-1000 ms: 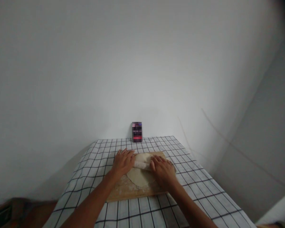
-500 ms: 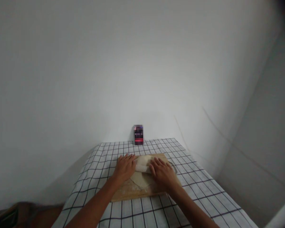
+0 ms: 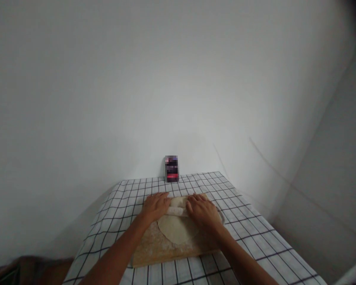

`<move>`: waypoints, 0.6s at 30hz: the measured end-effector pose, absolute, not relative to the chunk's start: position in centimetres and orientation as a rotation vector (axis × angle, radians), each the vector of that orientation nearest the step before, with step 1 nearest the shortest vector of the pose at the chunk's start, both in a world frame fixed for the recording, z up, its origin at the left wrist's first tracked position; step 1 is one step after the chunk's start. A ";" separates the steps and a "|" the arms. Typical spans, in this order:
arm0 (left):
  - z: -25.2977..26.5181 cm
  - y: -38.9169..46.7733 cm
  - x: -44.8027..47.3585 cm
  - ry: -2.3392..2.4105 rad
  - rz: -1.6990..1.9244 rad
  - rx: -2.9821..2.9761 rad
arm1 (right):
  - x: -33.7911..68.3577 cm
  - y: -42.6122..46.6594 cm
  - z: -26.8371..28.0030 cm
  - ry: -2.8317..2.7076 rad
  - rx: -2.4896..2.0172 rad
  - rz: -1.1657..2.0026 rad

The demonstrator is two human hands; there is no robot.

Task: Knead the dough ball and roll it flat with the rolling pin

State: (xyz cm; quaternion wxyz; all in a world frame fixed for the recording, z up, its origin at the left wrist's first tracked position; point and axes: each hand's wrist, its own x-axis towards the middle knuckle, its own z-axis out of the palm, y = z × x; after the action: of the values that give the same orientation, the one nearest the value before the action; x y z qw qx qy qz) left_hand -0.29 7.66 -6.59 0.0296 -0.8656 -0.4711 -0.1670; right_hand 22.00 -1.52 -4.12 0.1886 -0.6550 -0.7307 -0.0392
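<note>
A pale rolling pin (image 3: 177, 211) lies crosswise on a sheet of dough (image 3: 178, 229). My left hand (image 3: 156, 205) is closed over its left end, and my right hand (image 3: 202, 211) covers the right end, with the fingers draped forward over the pin. Under my palms the pin's ends are hidden. Flattened and roughly round, the dough shows both beyond the pin and on the near side of it. Beneath it is a wooden board (image 3: 154, 253) dusted with flour.
A white cloth with dark grid lines (image 3: 112, 221) covers the table. At its back edge a blurred dark box-shaped item (image 3: 172, 169) stands against the white wall (image 3: 172, 87). Part of a round rim (image 3: 222, 215) shows beside the board's right edge.
On the near side of the pin, more of the dough now shows, and less beyond it. The board's front edge sits lower in view. Both hands stay on the pin.
</note>
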 end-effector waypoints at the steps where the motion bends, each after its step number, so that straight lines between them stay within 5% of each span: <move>1: -6.5 7.4 -0.3 -1.451 -0.505 -2.665 | 22.0 -1.7 -4.2 -2.051 -1.837 -0.127; 18: -5.1 1.5 -1.8 -1.262 -0.511 -2.698 | 19.7 -6.9 -4.6 -1.994 -1.933 -0.063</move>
State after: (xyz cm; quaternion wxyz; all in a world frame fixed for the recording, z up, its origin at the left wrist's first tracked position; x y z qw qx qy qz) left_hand -1.83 1.51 -5.07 0.0596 -0.8911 -0.4170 -0.1689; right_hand 19.68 -6.91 -4.65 0.1810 -0.6843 -0.7060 -0.0222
